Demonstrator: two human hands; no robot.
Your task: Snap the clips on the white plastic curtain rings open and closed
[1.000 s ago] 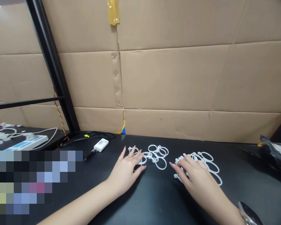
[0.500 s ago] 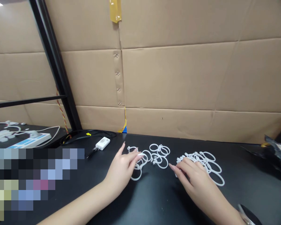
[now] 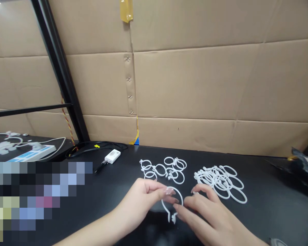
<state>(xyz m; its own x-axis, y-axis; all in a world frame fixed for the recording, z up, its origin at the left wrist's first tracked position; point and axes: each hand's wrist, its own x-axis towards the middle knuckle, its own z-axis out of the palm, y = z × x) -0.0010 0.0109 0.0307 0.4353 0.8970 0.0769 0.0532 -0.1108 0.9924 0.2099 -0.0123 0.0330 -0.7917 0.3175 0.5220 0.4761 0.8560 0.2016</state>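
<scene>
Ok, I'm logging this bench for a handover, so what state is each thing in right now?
White ring: off the pile, pinched by both hands, its ends not joined.
Left hand: fingers closed on the ring.
Right hand: fingers on the ring's lower end.
Left ring pile: loose, flat on the table.
Right ring pile: stacked, overlapping.
White adapter: lying flat, cable attached.

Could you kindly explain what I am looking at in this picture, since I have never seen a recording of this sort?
There is no machine: a head-worn camera looks forward and down at a person's two bare hands over a black tabletop. The left hand and the right hand together pinch one open white plastic ring, its clasp ends hanging down. Behind lie two piles of the same rings: a smaller pile and a denser pile. A small white adapter with a black cable lies to the left, before a brown cardboard wall.
</scene>
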